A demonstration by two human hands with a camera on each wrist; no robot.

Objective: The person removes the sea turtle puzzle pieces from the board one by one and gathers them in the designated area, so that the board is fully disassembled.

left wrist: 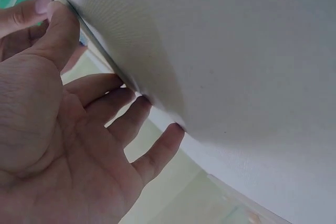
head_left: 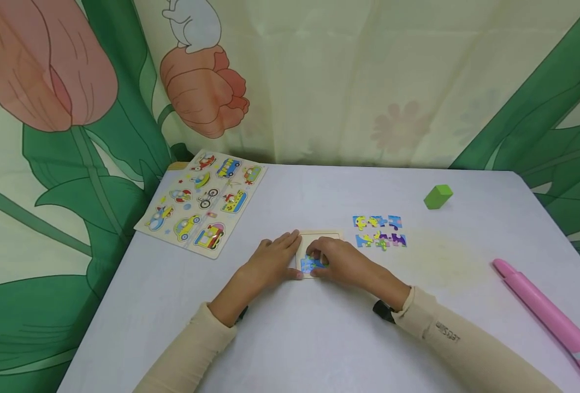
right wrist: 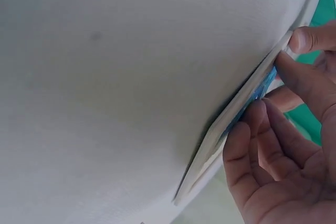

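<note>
A small wooden puzzle tray point(head_left: 318, 233) lies on the table between both hands, with blue jigsaw pieces point(head_left: 307, 264) in its near part. My left hand point(head_left: 269, 261) rests along the tray's left side, its fingers fairly straight and its thumb at the near corner. Over the tray, the curled fingers and thumb of my right hand point(head_left: 341, 261) pinch at a blue puzzle piece point(right wrist: 266, 81); the hand hides part of it. To the right of the tray, loose puzzle pieces point(head_left: 379, 240) with yellow, blue and purple print lie in two rows.
At the back left lies a larger picture board point(head_left: 172, 240) with vehicle shapes. A green block point(head_left: 437, 197) stands at the back right. A long pink object point(head_left: 545, 311) lies along the right side of the white table point(head_left: 290, 338). A printed curtain point(head_left: 319, 82) hangs behind.
</note>
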